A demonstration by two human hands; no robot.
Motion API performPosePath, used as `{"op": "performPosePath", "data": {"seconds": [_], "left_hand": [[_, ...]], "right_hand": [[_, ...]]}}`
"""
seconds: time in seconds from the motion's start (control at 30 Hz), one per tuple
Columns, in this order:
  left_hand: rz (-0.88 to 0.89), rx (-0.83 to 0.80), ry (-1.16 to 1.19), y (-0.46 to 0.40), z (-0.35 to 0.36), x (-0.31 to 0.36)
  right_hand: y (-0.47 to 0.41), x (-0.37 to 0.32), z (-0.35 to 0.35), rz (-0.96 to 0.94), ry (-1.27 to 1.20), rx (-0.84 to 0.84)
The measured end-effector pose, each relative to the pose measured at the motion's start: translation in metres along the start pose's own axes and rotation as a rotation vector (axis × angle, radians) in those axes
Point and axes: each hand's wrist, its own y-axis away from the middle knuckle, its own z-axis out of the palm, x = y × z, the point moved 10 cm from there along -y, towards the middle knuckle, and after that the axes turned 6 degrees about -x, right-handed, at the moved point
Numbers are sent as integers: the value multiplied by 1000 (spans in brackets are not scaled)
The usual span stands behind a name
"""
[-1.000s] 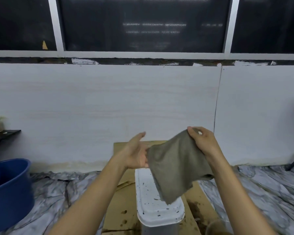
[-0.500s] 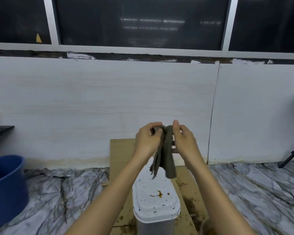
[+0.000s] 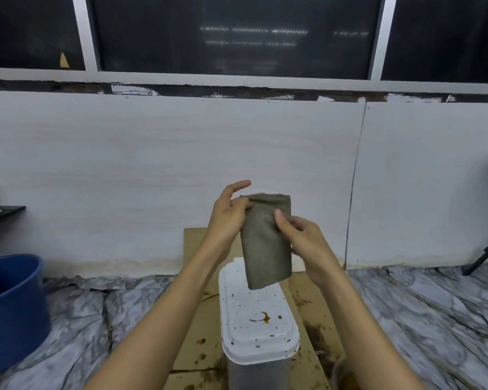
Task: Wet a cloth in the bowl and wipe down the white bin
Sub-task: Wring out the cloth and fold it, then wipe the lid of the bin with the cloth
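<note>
White plastic bin (image 3: 258, 322) with a brown-spattered lid stands on a flat sheet of brown cardboard (image 3: 193, 353) near the floor's wall edge; a dark blue round plastic bowl (image 3: 10, 311) sits well apart at the floor's left edge. Above the bin hangs the folded grey-brown cloth (image 3: 266, 243), its left edge pinched by the left hand (image 3: 228, 218), forefinger raised; the right hand (image 3: 302, 237) pinches its right edge, thumb on the front

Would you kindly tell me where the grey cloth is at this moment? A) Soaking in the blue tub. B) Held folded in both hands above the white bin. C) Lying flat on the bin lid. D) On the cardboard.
B: the cloth hangs folded between the left hand and right hand, above the speckled white bin.
</note>
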Motion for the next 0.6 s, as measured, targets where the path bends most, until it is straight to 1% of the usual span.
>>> {"op": "performPosePath", "data": {"seconds": [0.03,0.07,0.1,0.13,0.17,0.23,0.27,0.4,0.47,0.53,0.6], "left_hand": [[8,4,-59,1,-1,-3],[27,5,-179,2,0,-7],[55,8,-318,4,2,-10],[84,9,-425,6,4,-16],[98,2,-481,8,7,-24],[73,-24,-505,10,12,-46],[48,-35,-512,9,12,-59],[-119,-25,-540,2,2,-116],[-270,-37,-546,4,-5,-152],[-424,-81,-596,13,-10,-194],[-527,-131,-675,27,-14,-231]], "right_hand": [[0,7,9,28,-129,-71],[-1,11,13,24,-179,-80],[-2,15,12,13,-145,-41],[-3,19,9,-3,-54,26],[-4,25,6,-22,58,102],[-4,35,2,-60,236,213],[-4,40,2,-70,301,236],[-14,85,5,-18,453,251],[-22,121,12,86,558,171],[-23,170,29,198,781,-46],[-17,207,48,169,1014,-259]]}}
